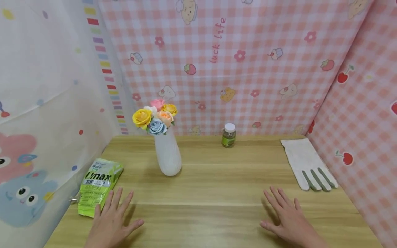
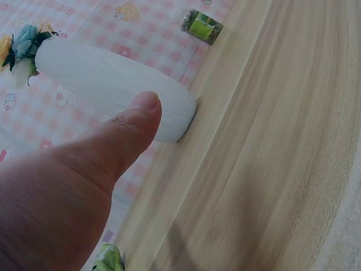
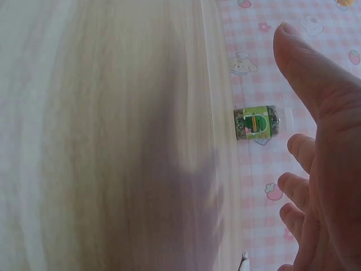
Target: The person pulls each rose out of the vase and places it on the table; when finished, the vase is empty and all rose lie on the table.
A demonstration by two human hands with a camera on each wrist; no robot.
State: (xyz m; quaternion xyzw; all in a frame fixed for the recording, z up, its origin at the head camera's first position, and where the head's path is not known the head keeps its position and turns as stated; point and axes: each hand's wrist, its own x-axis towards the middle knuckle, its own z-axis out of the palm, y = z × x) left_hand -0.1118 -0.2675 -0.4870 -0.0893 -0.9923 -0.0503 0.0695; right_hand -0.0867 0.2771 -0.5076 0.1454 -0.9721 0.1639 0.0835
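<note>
My left hand (image 1: 112, 220) spreads its fingers low over the front left of the table, holding nothing. Close by its fingertips lies a green and silver packet (image 1: 97, 186) lettered "Umax". Behind that hand a ribbed white vase (image 1: 168, 155) stands upright with several yellow, pink, peach and blue roses (image 1: 157, 119) in it. On the front right, my right hand (image 1: 288, 218) is spread too, with nothing in it. Beyond it a white work glove (image 1: 305, 162) with grey-green finger stripes lies flat. A small jar (image 1: 228, 137) with a white lid and green label stands at the back.
The wooden table (image 1: 214, 193) meets a pink checked cloth (image 1: 235, 69) hung along the back and right. A white patterned cloth (image 1: 62, 113) hangs on the left. A small metal piece (image 1: 73, 199) sits at the left edge beside the packet.
</note>
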